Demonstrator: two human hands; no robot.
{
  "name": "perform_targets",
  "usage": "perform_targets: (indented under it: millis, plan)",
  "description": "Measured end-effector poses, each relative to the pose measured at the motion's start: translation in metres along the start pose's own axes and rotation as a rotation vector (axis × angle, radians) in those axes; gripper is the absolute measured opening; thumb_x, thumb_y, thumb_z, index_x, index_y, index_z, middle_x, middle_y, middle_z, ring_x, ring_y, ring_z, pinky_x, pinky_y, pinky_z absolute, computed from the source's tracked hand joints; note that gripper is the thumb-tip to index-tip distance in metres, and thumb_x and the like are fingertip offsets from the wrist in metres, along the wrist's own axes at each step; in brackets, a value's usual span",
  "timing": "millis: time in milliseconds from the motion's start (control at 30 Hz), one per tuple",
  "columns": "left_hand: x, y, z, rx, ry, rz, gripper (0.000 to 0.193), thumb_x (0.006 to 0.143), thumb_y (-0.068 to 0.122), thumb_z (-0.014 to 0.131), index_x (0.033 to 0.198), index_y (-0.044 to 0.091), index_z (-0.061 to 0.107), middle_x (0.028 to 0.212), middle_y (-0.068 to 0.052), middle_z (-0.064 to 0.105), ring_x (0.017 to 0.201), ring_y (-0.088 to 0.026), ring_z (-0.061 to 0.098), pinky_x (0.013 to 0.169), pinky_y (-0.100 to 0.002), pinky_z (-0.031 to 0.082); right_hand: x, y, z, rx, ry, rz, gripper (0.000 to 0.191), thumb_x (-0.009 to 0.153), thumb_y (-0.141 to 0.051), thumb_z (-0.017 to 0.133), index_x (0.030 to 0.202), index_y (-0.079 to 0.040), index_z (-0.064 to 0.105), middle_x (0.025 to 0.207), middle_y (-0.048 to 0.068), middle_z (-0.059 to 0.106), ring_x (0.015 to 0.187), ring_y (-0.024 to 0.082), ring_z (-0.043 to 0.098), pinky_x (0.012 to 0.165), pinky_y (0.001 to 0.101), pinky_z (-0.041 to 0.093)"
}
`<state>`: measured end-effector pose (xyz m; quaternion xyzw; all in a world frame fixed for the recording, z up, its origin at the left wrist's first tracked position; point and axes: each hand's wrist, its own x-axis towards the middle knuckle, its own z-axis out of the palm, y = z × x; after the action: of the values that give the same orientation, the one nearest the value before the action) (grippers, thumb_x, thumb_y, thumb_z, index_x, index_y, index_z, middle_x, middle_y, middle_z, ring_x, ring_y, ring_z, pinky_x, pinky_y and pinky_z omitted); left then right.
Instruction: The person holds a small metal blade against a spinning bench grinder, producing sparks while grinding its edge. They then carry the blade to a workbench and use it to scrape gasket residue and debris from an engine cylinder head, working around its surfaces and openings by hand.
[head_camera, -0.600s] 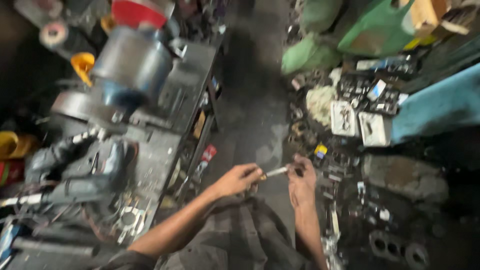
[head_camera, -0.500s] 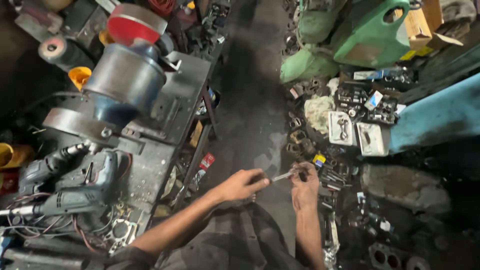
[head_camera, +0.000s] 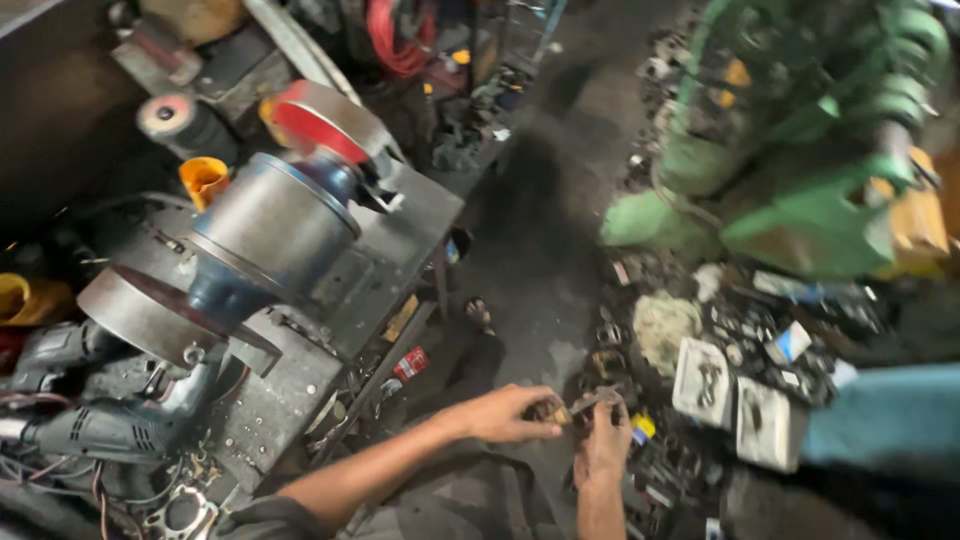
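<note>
A short, thin metal tool (head_camera: 583, 403) with a yellowish middle is held between both hands, low in the view and above the dark floor (head_camera: 530, 260). It lies nearly level, its pale grey end pointing right and slightly up; it is too small and blurred to tell its exact kind. The left hand (head_camera: 510, 413) has its grip closed around the tool's left end, fingers curled and thumb pressing on top. The right hand (head_camera: 603, 442) comes up from below, its grip pinched on the tool's right end.

To the left stands a metal desk (head_camera: 290, 385) carrying a large bench grinder (head_camera: 265, 235) with a red-capped wheel, and a grey power drill (head_camera: 110, 425) lies at the desk's near edge. An orange cup (head_camera: 203, 180) sits behind the grinder. To the right, scattered metal parts and two white trays (head_camera: 735, 400) lie on the floor before a green machine (head_camera: 800, 150).

Compared with half a second ago, the view has tilted so that the grinder sits more to the centre and the green machine shows larger; the hands hold the tool in the same way, still low in the view.
</note>
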<state>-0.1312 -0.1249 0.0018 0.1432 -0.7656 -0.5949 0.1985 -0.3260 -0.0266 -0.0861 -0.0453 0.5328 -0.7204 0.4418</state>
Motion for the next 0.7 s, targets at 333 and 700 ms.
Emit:
perform_targets:
  millis: [333,700]
  plan:
    - [0.103,-0.097,-0.096,0.011,0.029,-0.275,0.038,0.105,0.039,0.052,0.129,0.011,0.060,0.103,-0.012,0.076,0.096,-0.031,0.074,0.083,-0.043,0.056,0.175,-0.014,0.108,-0.169,-0.366,0.136,0.015,0.102,-0.012,0.059,0.117,-0.008,0.059,0.105,0.009,0.068,0.091,0.021,0.066,0.082,0.0372,0.055]
    - [0.127,-0.124,-0.188,-0.285,0.473,-0.366,0.050,0.102,0.040,0.055,0.145,0.016,0.054,0.103,-0.010,0.078,0.093,-0.028,0.076,0.085,-0.040,0.059,0.297,-0.025,0.273,-0.391,-0.955,0.217,0.012,0.096,0.003,0.069,0.103,-0.004,0.062,0.111,0.010,0.064,0.099,0.021,0.062,0.090,0.0351,0.053]
